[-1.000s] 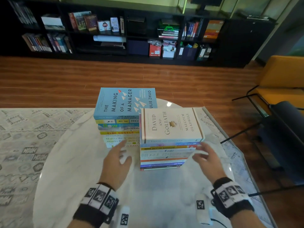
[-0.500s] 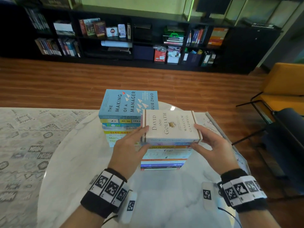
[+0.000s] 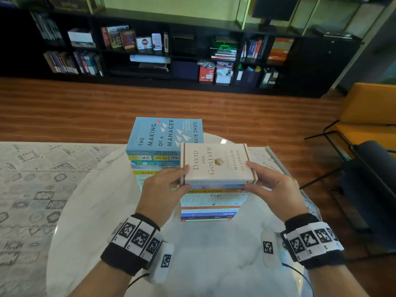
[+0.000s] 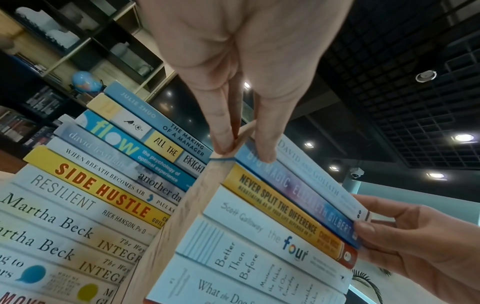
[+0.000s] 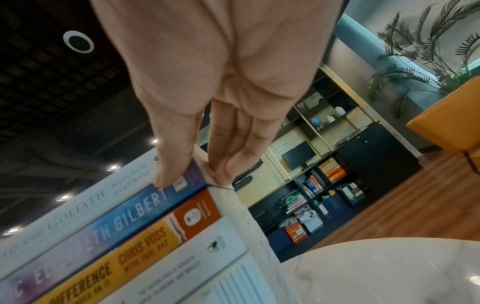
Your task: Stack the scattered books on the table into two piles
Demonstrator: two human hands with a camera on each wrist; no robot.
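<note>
Two piles of books stand on the round white marble table [image 3: 214, 254]. The left pile [image 3: 150, 166] is topped by the blue "The Making of a Manager" [image 3: 165, 133]. On the right pile [image 3: 210, 202] lies the cream "David and Goliath" [image 3: 216, 161] over the blue "Big Magic" [image 4: 298, 191]. My left hand [image 3: 186, 176] pinches the near left corner of these top books: thumb on the Big Magic spine, fingers on the left edge. At the near right corner my right hand [image 3: 249, 175] pinches the same way, its thumb on the Big Magic spine [image 5: 124, 211].
A patterned grey rug [image 3: 32, 189] lies to the left of the table. An orange chair [image 3: 368, 116] and a dark seat [image 3: 372, 189] stand close on the right. A black bookshelf [image 3: 184, 50] lines the far wall across the wooden floor.
Both hands have risen from low beside the right pile to its top and taken hold of the near corners of the upper books. In the last half second they barely moved.
</note>
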